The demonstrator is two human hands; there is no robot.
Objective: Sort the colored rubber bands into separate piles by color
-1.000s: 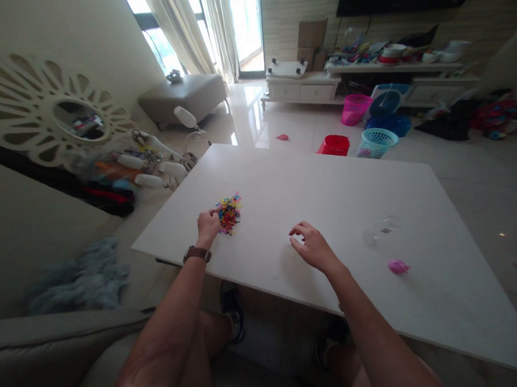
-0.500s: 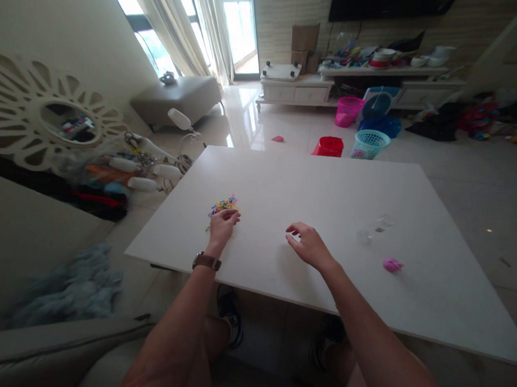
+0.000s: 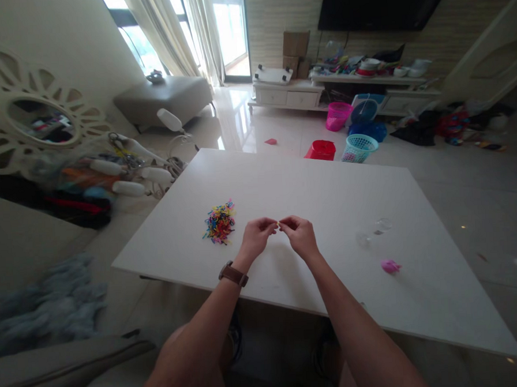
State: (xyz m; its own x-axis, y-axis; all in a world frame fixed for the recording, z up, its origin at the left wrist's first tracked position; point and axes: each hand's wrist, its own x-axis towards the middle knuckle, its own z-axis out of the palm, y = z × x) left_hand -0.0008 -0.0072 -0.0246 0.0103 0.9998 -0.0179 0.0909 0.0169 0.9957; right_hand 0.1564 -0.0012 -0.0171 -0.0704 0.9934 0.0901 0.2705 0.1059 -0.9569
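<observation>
My left hand (image 3: 257, 235) and my right hand (image 3: 299, 233) meet above the white table (image 3: 327, 190), fingertips pinched together on a tiny pale piece (image 3: 278, 223) held between them. What the piece is I cannot make out. A heap of small coloured bands (image 3: 219, 222) lies on the table just left of my left hand. A brown watch sits on my left wrist. To the right lie a small clear container (image 3: 374, 231) and a pink bit (image 3: 390, 265).
The table's near edge runs above my knees. On the floor beyond stand a red tub (image 3: 321, 150), a teal basket (image 3: 358, 148) and a pink basket (image 3: 338, 115). A cluttered TV bench (image 3: 343, 85) lines the far wall. A grey sofa (image 3: 55, 366) is at my left.
My left hand left the coloured heap and moved right; my right hand moved left and closed. Both now pinch a small piece between them.
</observation>
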